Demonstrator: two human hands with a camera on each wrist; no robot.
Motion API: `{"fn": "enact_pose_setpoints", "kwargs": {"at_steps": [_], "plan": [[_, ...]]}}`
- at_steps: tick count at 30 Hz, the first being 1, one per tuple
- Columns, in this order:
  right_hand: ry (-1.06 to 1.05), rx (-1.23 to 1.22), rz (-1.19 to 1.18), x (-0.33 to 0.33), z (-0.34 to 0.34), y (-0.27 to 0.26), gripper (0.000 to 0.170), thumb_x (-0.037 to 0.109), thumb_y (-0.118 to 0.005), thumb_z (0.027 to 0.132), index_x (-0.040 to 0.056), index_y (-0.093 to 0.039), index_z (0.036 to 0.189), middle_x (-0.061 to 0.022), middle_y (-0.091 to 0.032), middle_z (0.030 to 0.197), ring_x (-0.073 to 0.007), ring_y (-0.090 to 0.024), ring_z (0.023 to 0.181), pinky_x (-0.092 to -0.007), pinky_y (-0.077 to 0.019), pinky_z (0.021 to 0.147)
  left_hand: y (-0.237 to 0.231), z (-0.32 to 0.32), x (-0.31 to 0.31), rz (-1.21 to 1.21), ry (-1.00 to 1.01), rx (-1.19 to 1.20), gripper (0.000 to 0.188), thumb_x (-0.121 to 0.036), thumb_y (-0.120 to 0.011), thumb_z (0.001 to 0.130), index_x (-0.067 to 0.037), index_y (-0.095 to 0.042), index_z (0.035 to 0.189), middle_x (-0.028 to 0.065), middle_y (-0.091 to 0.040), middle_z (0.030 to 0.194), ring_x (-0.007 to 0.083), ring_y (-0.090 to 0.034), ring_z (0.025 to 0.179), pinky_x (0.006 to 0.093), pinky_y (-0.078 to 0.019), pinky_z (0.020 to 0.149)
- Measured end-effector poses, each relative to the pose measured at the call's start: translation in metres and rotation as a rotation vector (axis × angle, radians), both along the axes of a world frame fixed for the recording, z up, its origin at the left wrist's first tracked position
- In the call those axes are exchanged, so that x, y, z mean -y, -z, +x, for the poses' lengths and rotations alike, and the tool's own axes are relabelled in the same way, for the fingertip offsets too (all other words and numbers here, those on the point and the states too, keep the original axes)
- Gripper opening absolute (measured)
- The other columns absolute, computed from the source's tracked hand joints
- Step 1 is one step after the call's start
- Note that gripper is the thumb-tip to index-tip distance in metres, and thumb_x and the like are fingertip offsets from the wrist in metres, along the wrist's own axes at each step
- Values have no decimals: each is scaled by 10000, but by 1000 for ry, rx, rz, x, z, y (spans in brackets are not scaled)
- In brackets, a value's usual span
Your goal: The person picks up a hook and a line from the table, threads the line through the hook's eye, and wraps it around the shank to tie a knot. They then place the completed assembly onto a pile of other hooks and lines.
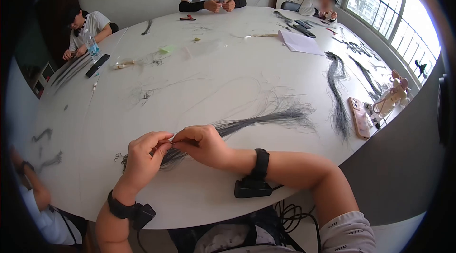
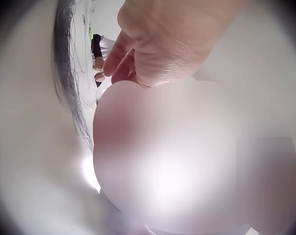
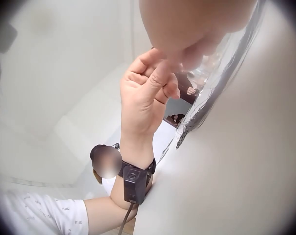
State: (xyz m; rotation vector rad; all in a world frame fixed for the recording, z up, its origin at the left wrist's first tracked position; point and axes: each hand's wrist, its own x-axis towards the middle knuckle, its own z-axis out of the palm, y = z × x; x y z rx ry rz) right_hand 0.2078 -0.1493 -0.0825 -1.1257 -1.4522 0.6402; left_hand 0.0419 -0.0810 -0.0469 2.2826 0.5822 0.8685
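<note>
Over the near part of the table, my left hand (image 1: 145, 154) and right hand (image 1: 205, 146) meet fingertip to fingertip. Each pinches thumb against forefinger on something too small to make out. Beneath and behind them lies a long bundle of dark strands (image 1: 256, 121), spread loosely at its right end; its left end has small curly knots. In the right wrist view the left hand (image 3: 147, 93) shows bent fingers touching the right hand (image 3: 197, 24). The left wrist view shows the left hand (image 2: 162, 44) beside the strands (image 2: 65, 54), its fingertips partly hidden.
More dark strand bundles (image 1: 336, 94) lie to the right, near a pink phone (image 1: 359, 117) and a plush toy (image 1: 392, 95). A paper sheet (image 1: 300, 42), a bottle (image 1: 91, 46) and a black phone (image 1: 98, 66) lie farther off. Several people sit around the table (image 1: 118, 125).
</note>
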Motion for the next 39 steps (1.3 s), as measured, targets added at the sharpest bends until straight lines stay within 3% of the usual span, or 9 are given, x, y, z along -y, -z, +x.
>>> {"fn": "enact_pose_setpoints", "kwargs": {"at_steps": [4, 5, 6, 10, 13, 17, 23, 30, 39], "plan": [[11, 96, 83, -1, 4, -1, 92, 18, -640, 760, -6, -644, 848, -132, -635, 759, -251, -611, 634, -309, -480, 573, -4, 0, -2, 58, 9, -89, 135, 20, -619, 800, 15, -641, 933, 105, -640, 766, 152, -602, 631, 240, -477, 571], [21, 166, 128, -2, 6, 1, 82, 32, -655, 771, 7, -652, 848, -106, -628, 737, -203, -591, 601, -285, -462, 540, -5, 0, -2, 57, -5, -101, 135, 20, -619, 800, 15, -641, 933, 105, -640, 766, 152, -602, 631, 240, -477, 571], [29, 233, 172, -3, 7, 3, 72, 46, -670, 782, 20, -661, 849, -79, -621, 715, -156, -571, 568, -261, -444, 508, -5, 0, -1, 7, 3, -119, 132, 15, -624, 800, 21, -642, 930, 104, -641, 760, 144, -598, 628, 238, -476, 570], [36, 348, 214, -5, 12, 6, 44, 23, -653, 784, 21, -637, 825, -87, -620, 721, -176, -583, 577, -260, -453, 516, 3, -1, -5, -239, 19, -177, 110, -17, -628, 816, 14, -657, 917, 46, -638, 751, 79, -555, 610, 207, -458, 546], [16, 304, 125, -2, 12, 2, 39, 3, -629, 798, 11, -615, 833, -80, -622, 712, -151, -587, 585, -246, -455, 526, -3, -1, -6, -519, -10, -272, 119, -71, -609, 854, 17, -635, 929, 39, -634, 776, 73, -554, 628, 211, -474, 554], [-13, 179, -72, 0, 11, -4, 24, -13, -590, 828, -10, -583, 850, -57, -615, 689, -90, -576, 611, -222, -449, 539, 2, -2, -13, -671, 91, -191, 165, -133, -572, 896, 28, -582, 927, 54, -624, 800, 85, -556, 634, 229, -501, 559], [8, 95, -160, 0, 9, -4, 27, 17, -591, 836, -5, -592, 852, -69, -586, 673, -98, -540, 598, -246, -439, 541, 2, -5, -22, -842, 168, -174, 218, -202, -591, 893, 15, -594, 917, 49, -605, 763, 84, -546, 603, 234, -498, 535], [-4, 151, -235, -7, 10, -11, 84, 28, -602, 836, -14, -608, 909, -68, -604, 671, -103, -571, 619, -246, -459, 560, 13, 1, -29, -870, 197, -46, 216, -206, -597, 889, 7, -599, 920, 32, -591, 748, 77, -546, 611, 240, -500, 530], [-9, 79, -88, -21, 19, -10, 69, 12, -599, 826, -20, -607, 886, -73, -606, 700, -98, -567, 630, -237, -450, 558, 14, 15, -39, -802, 227, 31, 216, -198, -563, 909, 17, -580, 903, 38, -578, 762, 85, -553, 621, 244, -517, 545]]}}
